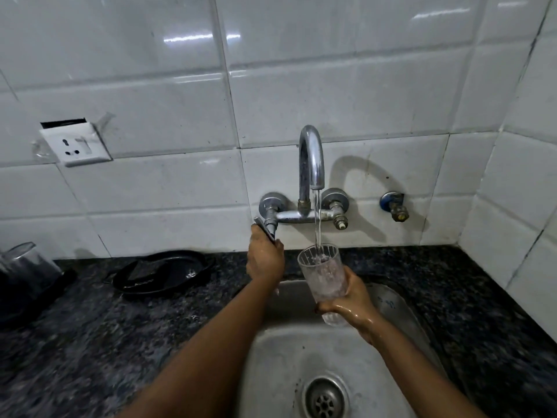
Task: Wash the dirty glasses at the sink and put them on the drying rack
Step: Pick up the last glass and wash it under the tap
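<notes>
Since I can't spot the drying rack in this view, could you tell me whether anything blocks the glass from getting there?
The rack isn't in view, so that path can't be judged. The right hand holds the glass under the tap, over the sink; nothing visible hems it in.

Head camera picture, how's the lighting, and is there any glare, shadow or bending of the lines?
Head view: dim, light from the left, so the tap casts a curved shadow to its right on the wall tiles; bright strip glare on the upper tiles; wide-angle bending of the grout lines toward the edges; the countertop at lower left is smeared; the glass in the right hand stays fairly sharp.
</notes>
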Demonstrator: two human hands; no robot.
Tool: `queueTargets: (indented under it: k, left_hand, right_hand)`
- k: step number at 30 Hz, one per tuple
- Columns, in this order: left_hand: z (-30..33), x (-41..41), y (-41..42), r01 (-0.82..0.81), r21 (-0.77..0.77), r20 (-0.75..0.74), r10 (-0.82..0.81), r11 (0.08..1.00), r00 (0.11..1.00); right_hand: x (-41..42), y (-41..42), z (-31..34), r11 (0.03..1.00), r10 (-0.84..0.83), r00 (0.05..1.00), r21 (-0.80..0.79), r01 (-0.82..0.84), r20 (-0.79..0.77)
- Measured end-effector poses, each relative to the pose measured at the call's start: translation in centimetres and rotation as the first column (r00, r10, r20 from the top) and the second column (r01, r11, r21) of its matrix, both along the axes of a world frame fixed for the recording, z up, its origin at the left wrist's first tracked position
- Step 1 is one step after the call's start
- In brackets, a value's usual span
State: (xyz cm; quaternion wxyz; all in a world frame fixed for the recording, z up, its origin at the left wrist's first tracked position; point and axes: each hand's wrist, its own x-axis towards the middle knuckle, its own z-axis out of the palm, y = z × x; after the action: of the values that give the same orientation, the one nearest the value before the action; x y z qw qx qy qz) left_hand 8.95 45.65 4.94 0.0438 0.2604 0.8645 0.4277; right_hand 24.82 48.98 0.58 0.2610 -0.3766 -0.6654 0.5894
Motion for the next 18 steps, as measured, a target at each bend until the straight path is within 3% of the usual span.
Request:
queueTargets:
  k: [3, 6, 7, 8, 9, 10, 11, 12, 13, 16, 18]
  left_hand:
    - [-1.0, -0.9, -0.6, 0.06, -0.192, -0.338, -0.123, 0.98, 0.933]
    - [-0.9, -1.0, -1.2, 0.068, -0.212, -0.353, -0.141, 0.975, 0.925]
    - [-1.1, -0.7, -1.5, 0.079, -0.152, -0.263, -0.117, 0.985, 0.958]
    - [-1.3, -0.4, -1.7, 0.11, -0.04, -0.064, -0.113, 0.993, 0.992]
    - [-1.5, 0.1, -2.1, 0.142, 0.118, 0.266, -0.169, 0.983, 0.949]
    - [-1.8, 0.8, -2.7, 0.152, 0.267, 0.619, -0.29, 0.952, 0.729]
    - [-2.2, 1.5, -3.4, 0.154, 0.354, 0.818, -0.385, 0.923, 0.427]
    - [-2.7, 2.1, -4.1, 0.147, 0.404, 0.882, -0.427, 0.903, 0.2]
    - [-3.4, 2.6, -4.6, 0.126, 0.42, 0.897, -0.432, 0.899, 0.095]
    - [-5.2, 3.6, -6.0, 0.002, 0.394, 0.919, -0.394, 0.919, 0.02]
    - [-6.0, 4.1, -6.6, -0.047, 0.395, 0.919, -0.395, 0.918, 0.005]
  right_hand:
    - [0.3, 0.3, 0.0, 0.999, 0.013, 0.999, 0.04, -0.015, 0.038]
    - [0.6, 0.4, 0.1, 0.991, 0.0, 0.992, 0.131, -0.016, 0.124]
    - [0.7, 0.4, 0.4, 0.978, -0.018, 0.985, 0.207, -0.019, 0.172]
    - [0.9, 0.3, 0.8, 0.955, -0.037, 0.971, 0.295, -0.035, 0.237]
    - [1.1, 0.1, 1.5, 0.921, -0.051, 0.949, 0.383, -0.076, 0.31]
    - [1.3, -0.2, 2.3, 0.876, -0.063, 0.918, 0.462, -0.137, 0.391]
    - [1.6, -0.6, 3.0, 0.828, -0.077, 0.876, 0.52, -0.21, 0.476]
    - [1.8, -1.1, 3.8, 0.781, -0.094, 0.827, 0.557, -0.284, 0.554]
    - [1.9, -1.7, 4.5, 0.736, -0.112, 0.782, 0.58, -0.349, 0.613]
    - [2.0, -3.3, 6.5, 0.656, -0.088, 0.727, 0.589, -0.472, 0.681]
    - [1.9, -4.1, 7.5, 0.669, -0.01, 0.769, 0.576, -0.47, 0.639]
